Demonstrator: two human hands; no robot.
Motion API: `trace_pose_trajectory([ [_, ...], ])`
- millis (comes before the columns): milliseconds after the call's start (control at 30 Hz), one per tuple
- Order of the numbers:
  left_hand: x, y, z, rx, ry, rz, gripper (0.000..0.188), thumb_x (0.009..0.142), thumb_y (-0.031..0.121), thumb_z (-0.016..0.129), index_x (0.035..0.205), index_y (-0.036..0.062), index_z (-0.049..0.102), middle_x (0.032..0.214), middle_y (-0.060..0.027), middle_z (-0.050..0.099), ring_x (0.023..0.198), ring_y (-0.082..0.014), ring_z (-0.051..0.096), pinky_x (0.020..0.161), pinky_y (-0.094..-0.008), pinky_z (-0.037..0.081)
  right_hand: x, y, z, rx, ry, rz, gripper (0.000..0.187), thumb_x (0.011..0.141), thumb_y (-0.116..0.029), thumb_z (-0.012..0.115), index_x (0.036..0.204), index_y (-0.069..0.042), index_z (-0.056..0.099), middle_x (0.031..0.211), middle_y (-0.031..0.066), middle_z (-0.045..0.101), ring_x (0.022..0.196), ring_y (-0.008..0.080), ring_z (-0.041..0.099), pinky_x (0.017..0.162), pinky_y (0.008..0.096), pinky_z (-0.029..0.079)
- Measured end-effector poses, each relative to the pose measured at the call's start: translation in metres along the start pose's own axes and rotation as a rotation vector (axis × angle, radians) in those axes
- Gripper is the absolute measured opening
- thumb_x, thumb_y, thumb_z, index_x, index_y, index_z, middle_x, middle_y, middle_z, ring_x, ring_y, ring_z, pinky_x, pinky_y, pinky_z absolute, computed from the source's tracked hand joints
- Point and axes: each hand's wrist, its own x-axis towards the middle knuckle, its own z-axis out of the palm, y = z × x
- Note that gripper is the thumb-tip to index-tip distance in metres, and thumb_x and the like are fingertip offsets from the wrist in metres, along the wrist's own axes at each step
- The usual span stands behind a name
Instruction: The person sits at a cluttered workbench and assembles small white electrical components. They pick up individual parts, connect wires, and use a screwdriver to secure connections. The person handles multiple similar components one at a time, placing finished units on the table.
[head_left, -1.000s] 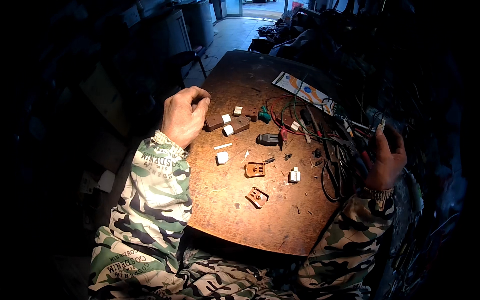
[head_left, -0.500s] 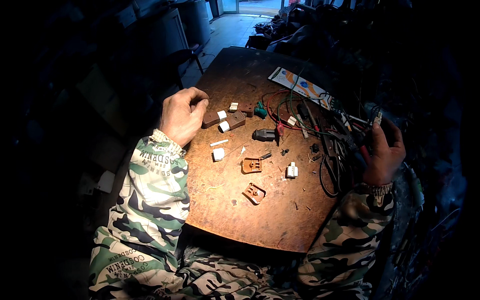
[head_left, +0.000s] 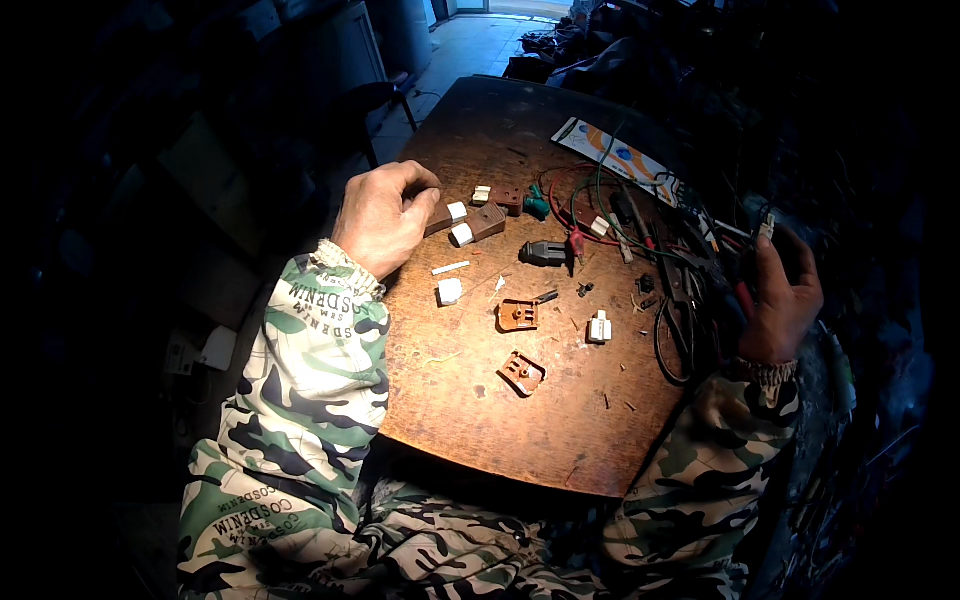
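Observation:
My left hand (head_left: 384, 218) rests at the table's left edge, fingers curled in and thumb against them; whatever they may hold is hidden. Right beside it lie two brown blocks with white ends (head_left: 484, 223). On the far right, my right hand (head_left: 785, 305) pinches a small pale piece (head_left: 767, 227) between thumb and fingers, its kind too small to tell. Between the hands lie two open orange-brown plastic shell halves (head_left: 519, 316), a white block (head_left: 450, 291), a cream block with a stub on top (head_left: 599, 328) and a black plug-like part (head_left: 544, 253).
Red and green wires with a red clip (head_left: 577, 246) and a green clip (head_left: 537, 205) loop over the wooden table (head_left: 470, 410). Dark hand tools crowd its right side. A white and orange package (head_left: 620, 157) lies at the back. Small screws and scraps are scattered about.
The view has shifted slightly, so the table items appear a little higher and further right. Both hands keep the same pose, and nothing is visibly taken up or let go.

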Motion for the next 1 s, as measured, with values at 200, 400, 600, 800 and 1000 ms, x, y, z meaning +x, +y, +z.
trace_pose_trajectory([
  [200, 0.000, -0.002, -0.005, 0.019, 0.008, -0.012, 0.016, 0.090, 0.009, 0.068, 0.099, -0.0022, 0.074, 0.089, -0.0142, 0.074, 0.076, -0.0194, 0.071, 0.070, -0.0305, 0.056, 0.001, 0.004, 0.002, -0.007, -0.043, -0.002, 0.033, 0.091, -0.011, 0.073, 0.120, 0.003, 0.064, 0.108, 0.0128, 0.070, 0.097, 0.0184, 0.067, 0.086, 0.0305, 0.055],
  [400, 0.004, 0.002, -0.001, 0.021, -0.008, -0.028, 0.017, 0.090, 0.011, 0.068, 0.099, -0.0018, 0.074, 0.090, -0.0147, 0.075, 0.078, -0.0214, 0.072, 0.073, -0.0316, 0.057, 0.000, 0.005, -0.005, 0.004, -0.064, 0.002, 0.032, 0.092, -0.011, 0.072, 0.119, 0.004, 0.064, 0.109, 0.0124, 0.070, 0.098, 0.0185, 0.067, 0.088, 0.0312, 0.054],
  [600, -0.003, 0.003, -0.015, 0.062, -0.010, -0.050, 0.017, 0.090, 0.011, 0.068, 0.100, -0.0020, 0.073, 0.091, -0.0152, 0.075, 0.080, -0.0218, 0.072, 0.074, -0.0316, 0.057, -0.003, 0.004, 0.009, -0.026, -0.245, -0.011, 0.031, 0.091, -0.009, 0.071, 0.118, 0.004, 0.065, 0.107, 0.0127, 0.071, 0.097, 0.0180, 0.067, 0.089, 0.0318, 0.053],
  [800, 0.002, -0.003, -0.008, -0.005, -0.225, -0.032, 0.017, 0.092, 0.012, 0.070, 0.101, -0.0022, 0.072, 0.084, -0.0112, 0.074, 0.066, -0.0146, 0.067, 0.062, -0.0277, 0.054, -0.014, -0.002, 0.017, -0.093, -0.542, 0.068, 0.031, 0.088, -0.005, 0.072, 0.116, 0.006, 0.065, 0.105, 0.0131, 0.071, 0.096, 0.0175, 0.066, 0.088, 0.0308, 0.053],
  [1000, -0.001, 0.012, -0.030, -0.116, -0.806, -0.041, 0.043, 0.075, 0.025, 0.092, 0.102, -0.0011, 0.071, 0.080, 0.0003, 0.062, 0.069, -0.0068, 0.057, 0.059, -0.0240, 0.048, -0.019, -0.015, 0.022, -0.228, -0.838, 0.195, 0.031, 0.082, -0.001, 0.072, 0.112, 0.007, 0.066, 0.097, 0.0144, 0.072, 0.091, 0.0206, 0.069, 0.083, 0.0323, 0.055],
])
